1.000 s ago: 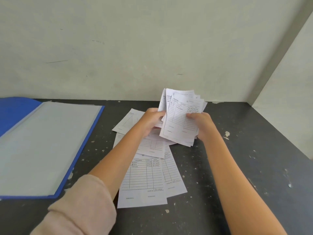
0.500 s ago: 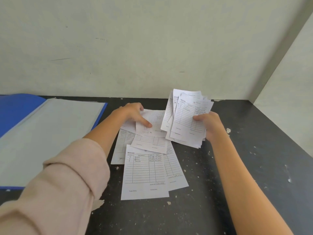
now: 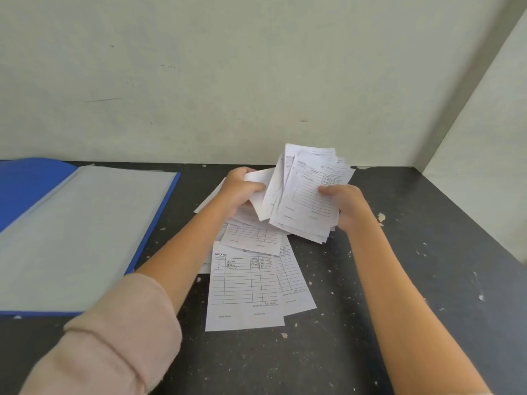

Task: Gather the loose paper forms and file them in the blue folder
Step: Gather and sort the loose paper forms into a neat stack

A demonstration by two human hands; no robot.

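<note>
Right hand gripped an uneven sheaf of forms upright above the dark table, while the left hand pinched one more form just beside it. The sensible move looked to be laying that sheet flat against the sheaf and squaring the ragged edges before reaching again. Several loose forms lay overlapped beneath the hands, and the blue folder sat open well to the left, apart from all of them.

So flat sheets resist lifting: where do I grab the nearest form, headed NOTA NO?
Pinch the NOTA NO form at its near left corner, from the near side: it lies bare on the table; the far edge is under another form and the right edge overlaps a sheet.
</note>
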